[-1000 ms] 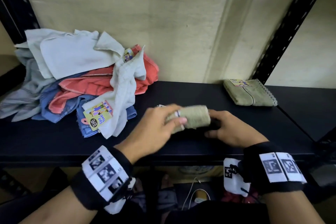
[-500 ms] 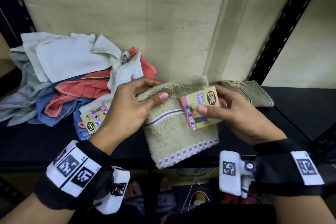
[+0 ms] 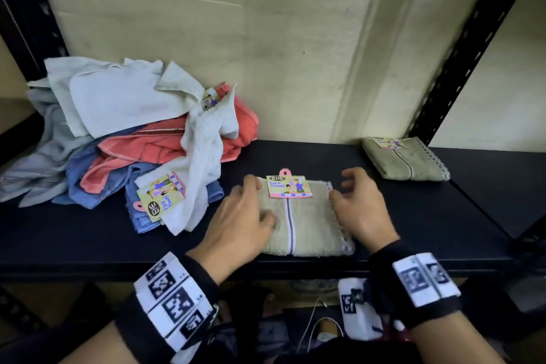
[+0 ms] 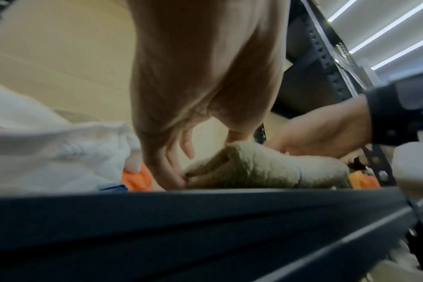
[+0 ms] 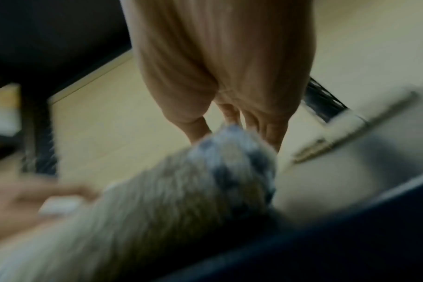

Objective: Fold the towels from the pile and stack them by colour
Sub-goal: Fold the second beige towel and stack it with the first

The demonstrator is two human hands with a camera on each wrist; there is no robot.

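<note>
Black metal shelf [image 3: 413, 216] under both hands. Loose pile of white, coral and blue towels [image 3: 141, 139] left of left hand. Folded olive-green terry towel with paper label [image 3: 307, 224] flat between hands, near front edge. Second folded olive towel [image 3: 404, 162] beyond right hand, at back. Left hand [image 3: 239, 224] spread, fingers relaxed, resting on towel's left side. Right hand [image 3: 360, 210] loosely open, fingertips at towel's right edge, gripping nothing.
</note>
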